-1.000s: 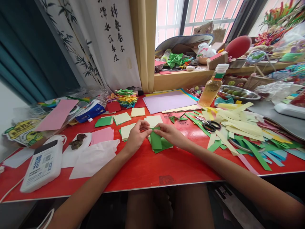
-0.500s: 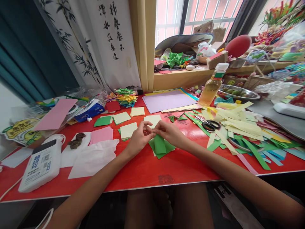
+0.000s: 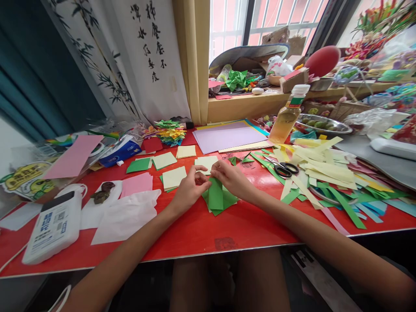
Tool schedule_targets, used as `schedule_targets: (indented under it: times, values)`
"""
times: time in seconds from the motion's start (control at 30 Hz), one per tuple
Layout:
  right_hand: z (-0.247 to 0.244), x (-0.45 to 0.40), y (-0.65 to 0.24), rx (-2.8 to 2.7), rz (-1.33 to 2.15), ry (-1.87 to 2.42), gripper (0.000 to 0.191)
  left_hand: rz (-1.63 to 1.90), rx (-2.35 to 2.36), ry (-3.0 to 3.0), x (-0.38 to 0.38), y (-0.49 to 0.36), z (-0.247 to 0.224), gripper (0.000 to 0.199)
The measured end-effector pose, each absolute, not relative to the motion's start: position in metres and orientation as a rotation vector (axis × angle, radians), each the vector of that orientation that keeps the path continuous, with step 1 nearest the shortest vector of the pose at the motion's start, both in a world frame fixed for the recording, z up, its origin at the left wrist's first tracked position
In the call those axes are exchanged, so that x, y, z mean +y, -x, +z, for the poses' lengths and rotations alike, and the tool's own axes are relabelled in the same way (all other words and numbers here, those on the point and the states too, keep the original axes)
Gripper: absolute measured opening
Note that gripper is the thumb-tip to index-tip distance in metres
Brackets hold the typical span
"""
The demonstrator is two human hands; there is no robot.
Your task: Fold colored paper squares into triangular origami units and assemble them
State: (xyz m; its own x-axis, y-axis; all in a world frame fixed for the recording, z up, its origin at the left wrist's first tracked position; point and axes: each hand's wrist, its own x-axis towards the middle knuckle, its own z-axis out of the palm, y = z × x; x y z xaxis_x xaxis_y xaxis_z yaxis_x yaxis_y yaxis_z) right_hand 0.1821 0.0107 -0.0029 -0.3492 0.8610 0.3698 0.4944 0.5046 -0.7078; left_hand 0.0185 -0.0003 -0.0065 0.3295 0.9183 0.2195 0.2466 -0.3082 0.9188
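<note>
A folded strip of green paper stands between my hands, above green square sheets lying on the red table. My right hand pinches its upper end between thumb and fingers. Curled at the upper left edge of the same paper is my left hand, its thumb and fingertips closed on it. Just behind my hands lies a pale yellow square stack. More pale squares are left of my left hand. Small folded green pieces sit beyond my right hand.
Black-handled scissors rest among paper strips on the right. A bottle of amber liquid stands behind them. Large lilac sheets lie at the back. To the left are white tissue and a white power device.
The view has shifted slightly. The green paper's folded strip now shows more upright and flatter between my hands, which stay nearly in place.
</note>
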Motion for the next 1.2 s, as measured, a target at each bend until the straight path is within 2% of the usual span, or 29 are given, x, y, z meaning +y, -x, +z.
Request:
schedule_targets:
  times: [0.1, 0.23, 0.3, 0.57, 0.93, 1.07, 1.2]
  values:
    - [0.001, 0.01, -0.183, -2.029, 0.706, 1.09, 0.017, 1.049, 1.028, -1.776, -0.002, -0.018, -0.006, 0.027]
    - [0.002, 0.009, -0.182, -2.146, 0.567, 1.173, 0.027, 1.055, 1.052, -1.828, -0.005, -0.019, -0.006, 0.025]
    - [0.002, 0.009, -0.181, -2.136, 0.54, 1.172, 0.026, 1.07, 1.05, -1.833, -0.005, -0.02, -0.007, 0.024]
    - [0.006, 0.013, -0.188, -1.869, 0.496, 1.209, 0.033, 1.092, 1.005, -1.755, -0.004, -0.022, -0.006, 0.021]
    - [-0.004, 0.029, -0.2, -1.538, 0.616, 1.203, 0.038, 1.188, 1.061, -1.781, -0.007, -0.019, -0.002, 0.015]
    - [-0.005, 0.036, -0.207, -1.337, 0.828, 1.137, 0.032, 1.24, 1.192, -1.878, -0.008, -0.016, -0.001, 0.011]
    - [-0.006, 0.029, -0.198, -1.364, 1.085, 1.0, 0.028, 1.234, 1.243, -2.278, -0.007, -0.017, -0.002, 0.022]
